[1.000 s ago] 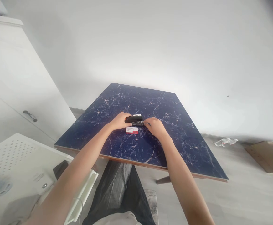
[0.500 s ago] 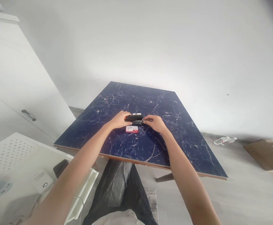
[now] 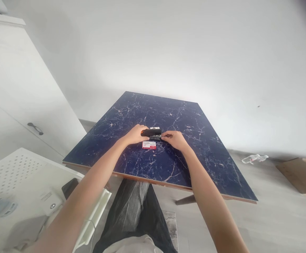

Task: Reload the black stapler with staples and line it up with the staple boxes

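Observation:
A black stapler (image 3: 152, 132) is held on the blue table by my left hand (image 3: 137, 134), which is closed around its left end. A silvery strip shows low along the stapler, at its right end. My right hand (image 3: 174, 139) is pinched right at that end, fingertips touching or nearly touching it. What the pinch holds is too small to tell. Just in front of the stapler lies a small red and white box (image 3: 149, 145). Behind it, a small white item (image 3: 154, 128) is partly hidden by the stapler.
The blue marble-patterned table (image 3: 142, 161) has a wooden front edge close to my legs. To the left are a white shelf unit (image 3: 34, 182) with a dark phone-like object (image 3: 69, 188) and a white cabinet (image 3: 16, 84). Clear plastic packaging (image 3: 254, 159) and a cardboard box (image 3: 299, 174) lie on the right floor.
The whole view has shifted slightly. My left hand keeps its hold on the stapler, and my right fingertips have moved only a little at its right end.

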### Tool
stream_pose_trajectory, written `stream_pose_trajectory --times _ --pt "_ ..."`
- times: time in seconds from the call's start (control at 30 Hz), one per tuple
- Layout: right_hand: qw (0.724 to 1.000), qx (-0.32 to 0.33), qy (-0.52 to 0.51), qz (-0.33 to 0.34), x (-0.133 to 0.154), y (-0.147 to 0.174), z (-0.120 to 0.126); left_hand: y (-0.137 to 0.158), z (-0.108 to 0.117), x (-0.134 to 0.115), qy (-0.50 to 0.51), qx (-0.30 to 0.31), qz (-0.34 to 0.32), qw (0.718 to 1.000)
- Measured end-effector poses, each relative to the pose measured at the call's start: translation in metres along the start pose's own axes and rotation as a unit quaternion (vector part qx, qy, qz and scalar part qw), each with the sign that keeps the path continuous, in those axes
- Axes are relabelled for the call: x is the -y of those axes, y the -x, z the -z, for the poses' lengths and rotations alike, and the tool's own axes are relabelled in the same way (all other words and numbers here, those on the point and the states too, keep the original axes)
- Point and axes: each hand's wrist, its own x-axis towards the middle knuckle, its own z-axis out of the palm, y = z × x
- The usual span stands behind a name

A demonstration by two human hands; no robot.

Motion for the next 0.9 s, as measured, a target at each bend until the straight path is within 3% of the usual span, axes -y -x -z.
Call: stream_pose_trajectory --times 0.17,0.23,0.3,0.4,0.6,0.73,0.8,0.9 --pt "0.998 -0.032 0.046 -0.006 0.005 0.007 0.008 0.001 0.005 0.001 -0.005 0.007 0.006 1.000" --pt "0.995 -0.071 0.051 -0.057 0.010 0.011 0.010 0.003 0.009 0.002 -0.006 0.015 0.003 1.000" --pt "0.989 -0.076 -0.007 -0.123 0.016 0.015 0.005 0.004 0.014 0.002 -0.010 0.015 0.012 1.000" --pt "0.974 -0.034 -0.146 -0.169 0.030 0.019 -0.013 0.005 0.016 -0.001 -0.019 -0.008 0.029 0.999" --pt "0.979 0.031 -0.179 -0.094 0.047 0.026 -0.039 0.005 0.011 -0.005 0.012 -0.034 0.019 0.999" --pt "0.944 0.084 -0.293 -0.123 0.045 0.021 -0.042 0.002 0.000 -0.013 -0.026 -0.075 0.037 0.996" --pt "0.940 0.050 -0.303 -0.150 0.041 0.014 -0.043 -0.001 -0.012 -0.022 -0.065 -0.108 0.043 0.991" --pt "0.959 -0.071 -0.229 -0.154 0.030 0.004 -0.041 -0.004 -0.029 -0.038 -0.063 -0.120 0.022 0.991"
